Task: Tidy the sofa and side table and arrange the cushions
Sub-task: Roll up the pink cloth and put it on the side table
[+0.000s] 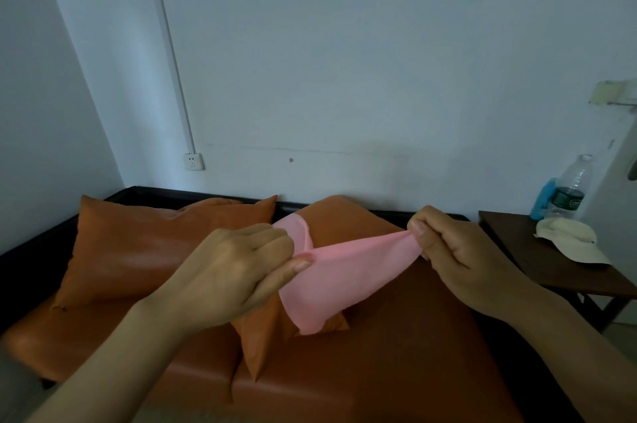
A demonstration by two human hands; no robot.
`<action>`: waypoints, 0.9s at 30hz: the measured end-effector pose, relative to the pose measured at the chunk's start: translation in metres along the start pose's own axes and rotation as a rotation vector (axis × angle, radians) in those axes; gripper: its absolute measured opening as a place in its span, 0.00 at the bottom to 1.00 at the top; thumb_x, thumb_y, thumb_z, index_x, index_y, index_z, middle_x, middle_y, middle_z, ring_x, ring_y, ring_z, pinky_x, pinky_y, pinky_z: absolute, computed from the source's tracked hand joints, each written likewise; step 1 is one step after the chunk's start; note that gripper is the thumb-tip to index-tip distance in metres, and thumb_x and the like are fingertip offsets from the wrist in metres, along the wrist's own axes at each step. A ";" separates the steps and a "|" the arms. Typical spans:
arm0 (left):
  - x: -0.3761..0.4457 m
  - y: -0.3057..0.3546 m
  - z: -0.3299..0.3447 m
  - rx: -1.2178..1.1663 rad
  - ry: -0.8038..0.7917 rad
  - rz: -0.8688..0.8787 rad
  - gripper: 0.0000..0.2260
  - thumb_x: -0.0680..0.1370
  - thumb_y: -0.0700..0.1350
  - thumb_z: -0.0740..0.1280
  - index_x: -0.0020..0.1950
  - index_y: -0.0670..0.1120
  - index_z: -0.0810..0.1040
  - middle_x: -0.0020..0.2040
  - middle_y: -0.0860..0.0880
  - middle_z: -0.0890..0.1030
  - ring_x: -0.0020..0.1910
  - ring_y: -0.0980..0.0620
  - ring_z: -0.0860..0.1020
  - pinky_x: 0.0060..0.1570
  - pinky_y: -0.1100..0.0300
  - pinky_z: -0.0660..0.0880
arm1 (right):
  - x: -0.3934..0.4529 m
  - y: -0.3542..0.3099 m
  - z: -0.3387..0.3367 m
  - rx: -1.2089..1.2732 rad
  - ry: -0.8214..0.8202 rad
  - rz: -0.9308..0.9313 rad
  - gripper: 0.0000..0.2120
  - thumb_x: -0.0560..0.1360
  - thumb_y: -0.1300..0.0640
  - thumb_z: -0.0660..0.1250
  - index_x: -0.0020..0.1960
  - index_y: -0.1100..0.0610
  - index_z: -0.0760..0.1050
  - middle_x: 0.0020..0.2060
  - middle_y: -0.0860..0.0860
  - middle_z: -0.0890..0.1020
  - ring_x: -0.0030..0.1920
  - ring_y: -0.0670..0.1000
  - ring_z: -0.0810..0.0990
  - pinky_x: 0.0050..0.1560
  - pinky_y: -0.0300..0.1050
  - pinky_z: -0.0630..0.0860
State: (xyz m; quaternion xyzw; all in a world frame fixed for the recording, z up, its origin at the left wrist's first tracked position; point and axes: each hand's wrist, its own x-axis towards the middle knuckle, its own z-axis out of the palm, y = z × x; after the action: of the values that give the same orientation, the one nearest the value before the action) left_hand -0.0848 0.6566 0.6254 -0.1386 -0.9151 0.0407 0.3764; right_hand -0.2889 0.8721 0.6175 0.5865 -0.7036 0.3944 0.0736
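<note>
Both hands (241, 260) (458, 250) stretch pink cloth (344, 271) over orange cushions (148, 250).

Seat front (396, 353) open to reach. Two cushions (138, 250) crowd sofa back and middle. Desk (551, 271): cap (568, 243) mid-top, bottle (572, 188) by wall, front edge bare.

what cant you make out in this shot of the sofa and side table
Head view, the only one:
- Second cushion: mostly hidden behind the pink cloth and the hands, left and right.
- Bottle label: too small to read.
- Blue object: partly behind the bottle, unidentifiable.
- Side table: right end cut off by the frame edge.
- Cap: any marking too dim to tell.
</note>
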 end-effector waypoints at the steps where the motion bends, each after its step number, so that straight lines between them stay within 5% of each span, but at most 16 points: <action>1: -0.001 -0.002 0.001 0.005 0.010 0.009 0.20 0.84 0.50 0.54 0.35 0.44 0.71 0.31 0.52 0.68 0.28 0.53 0.65 0.23 0.54 0.67 | 0.000 0.000 0.001 0.002 0.005 -0.004 0.19 0.80 0.39 0.50 0.41 0.51 0.68 0.29 0.53 0.70 0.28 0.54 0.69 0.29 0.47 0.67; 4: -0.004 -0.008 0.007 -0.047 0.078 -0.059 0.23 0.84 0.51 0.55 0.35 0.41 0.77 0.31 0.50 0.74 0.28 0.51 0.72 0.26 0.52 0.71 | 0.000 0.000 0.002 0.025 0.016 0.003 0.20 0.80 0.37 0.49 0.40 0.50 0.68 0.32 0.55 0.72 0.29 0.54 0.71 0.30 0.45 0.68; 7: -0.002 -0.007 0.010 -0.218 0.199 -0.176 0.19 0.82 0.51 0.59 0.45 0.41 0.84 0.39 0.49 0.84 0.38 0.55 0.81 0.38 0.59 0.78 | 0.000 -0.001 0.002 0.079 0.007 -0.002 0.22 0.78 0.34 0.50 0.39 0.49 0.71 0.32 0.52 0.75 0.30 0.51 0.73 0.31 0.38 0.69; 11: 0.003 -0.005 0.008 -0.369 0.242 -0.260 0.14 0.80 0.53 0.61 0.56 0.45 0.79 0.49 0.55 0.83 0.50 0.64 0.81 0.49 0.70 0.76 | 0.002 -0.001 -0.003 0.156 -0.072 -0.025 0.19 0.76 0.34 0.56 0.41 0.47 0.75 0.30 0.45 0.77 0.30 0.48 0.76 0.31 0.35 0.70; 13: 0.001 -0.007 0.005 -0.371 0.188 -0.278 0.15 0.80 0.54 0.61 0.58 0.47 0.79 0.48 0.54 0.84 0.48 0.62 0.82 0.48 0.67 0.78 | 0.002 -0.002 -0.007 0.179 -0.128 -0.042 0.17 0.75 0.35 0.60 0.39 0.47 0.76 0.30 0.44 0.79 0.29 0.47 0.76 0.31 0.33 0.69; 16: 0.000 -0.009 0.000 -0.389 0.084 -0.330 0.19 0.79 0.55 0.62 0.64 0.46 0.78 0.33 0.61 0.79 0.31 0.62 0.77 0.36 0.70 0.74 | 0.003 -0.004 -0.014 0.179 -0.199 -0.021 0.15 0.73 0.35 0.63 0.40 0.45 0.78 0.31 0.43 0.81 0.30 0.44 0.77 0.31 0.29 0.69; 21: 0.000 -0.012 0.001 -0.297 -0.044 -0.221 0.12 0.80 0.51 0.61 0.52 0.47 0.81 0.44 0.57 0.82 0.40 0.63 0.79 0.39 0.65 0.75 | 0.003 -0.002 -0.018 0.100 -0.239 0.018 0.19 0.74 0.34 0.59 0.40 0.47 0.78 0.32 0.43 0.81 0.28 0.52 0.75 0.29 0.40 0.72; 27: 0.002 -0.011 0.007 -0.032 -0.049 -0.201 0.14 0.83 0.51 0.53 0.47 0.47 0.75 0.37 0.53 0.76 0.30 0.54 0.74 0.26 0.52 0.72 | 0.007 -0.003 -0.016 0.084 -0.199 0.027 0.13 0.78 0.44 0.58 0.54 0.47 0.78 0.32 0.46 0.81 0.28 0.50 0.76 0.29 0.38 0.70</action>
State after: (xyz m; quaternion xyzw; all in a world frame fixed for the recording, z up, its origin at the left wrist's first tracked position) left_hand -0.0938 0.6468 0.6238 -0.0510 -0.9339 -0.0086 0.3537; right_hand -0.2944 0.8772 0.6336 0.6156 -0.6983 0.3643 -0.0264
